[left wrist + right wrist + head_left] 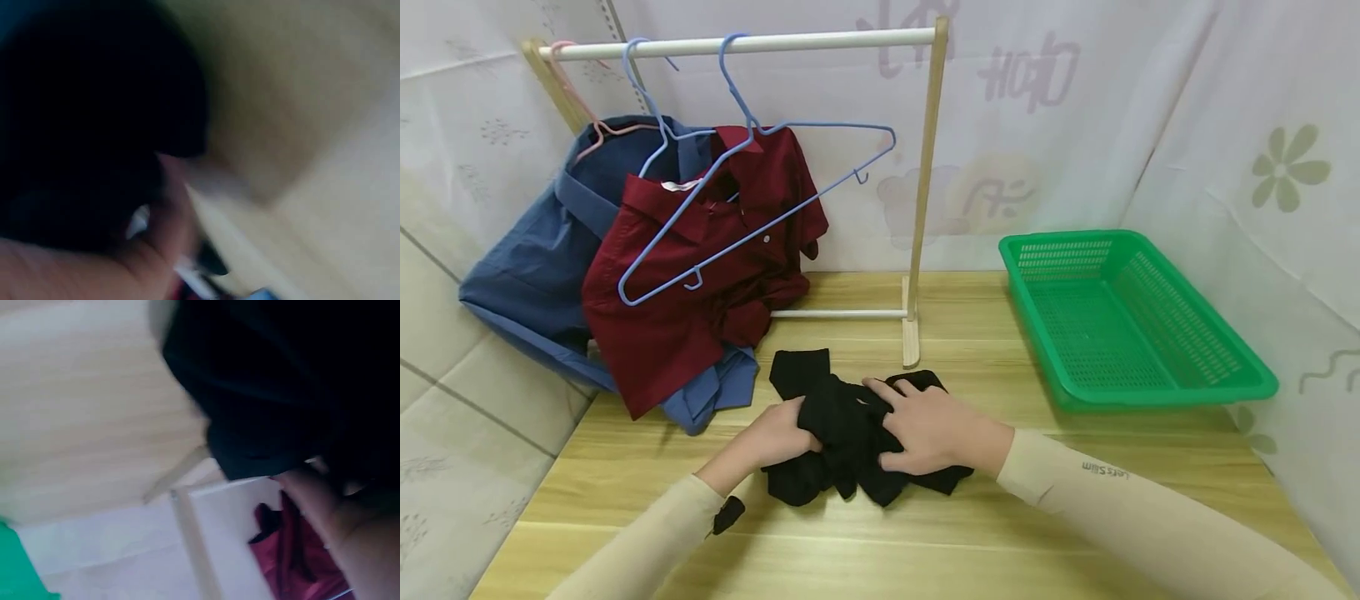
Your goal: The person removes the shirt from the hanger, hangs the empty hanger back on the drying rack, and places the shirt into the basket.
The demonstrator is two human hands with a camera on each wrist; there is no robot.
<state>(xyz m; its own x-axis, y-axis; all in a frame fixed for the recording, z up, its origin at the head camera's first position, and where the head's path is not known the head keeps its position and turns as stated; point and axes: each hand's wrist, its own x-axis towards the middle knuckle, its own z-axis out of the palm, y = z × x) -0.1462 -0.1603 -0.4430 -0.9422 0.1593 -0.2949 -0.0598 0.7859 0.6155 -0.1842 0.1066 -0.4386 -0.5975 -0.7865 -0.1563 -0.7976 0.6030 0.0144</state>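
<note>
A crumpled black garment lies on the wooden table in front of me. My left hand grips its left side with curled fingers. My right hand lies on top of its right side, fingers curled into the cloth. Both wrist views are blurred. In the left wrist view the black garment fills the left part, beside my left hand. The right wrist view shows the black garment above my right hand.
A wooden clothes rack stands at the back with a dark red shirt and a blue shirt on hangers, plus a bare blue hanger. A green plastic basket sits at the right.
</note>
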